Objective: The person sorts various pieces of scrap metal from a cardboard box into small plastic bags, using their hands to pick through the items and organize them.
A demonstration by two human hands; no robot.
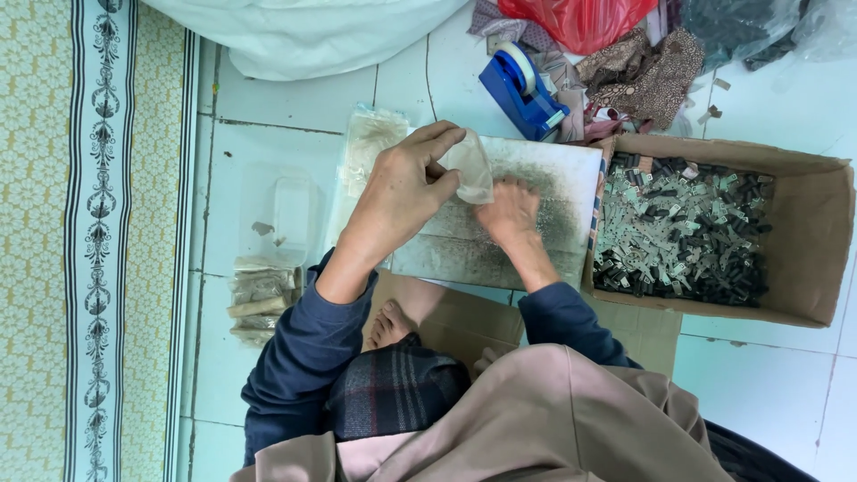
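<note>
Bagging small parts at frame centre.
Your left hand (402,192) pinches the small clear bag (470,167) open; your right hand (509,210), curled on the dusty board (544,192), gathers pieces. Keep the bag's mouth low, beside it.

1 head cam, looks straight down, close over floor (295,107)

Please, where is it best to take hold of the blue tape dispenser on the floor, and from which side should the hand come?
Probably grip the blue tape dispenser across its narrow body, just behind the tape roll, coming from above. It lies free on the white tiled floor, and its long flat sides are exposed. Fabric scraps crowd its right side, so approach from the left.
</note>
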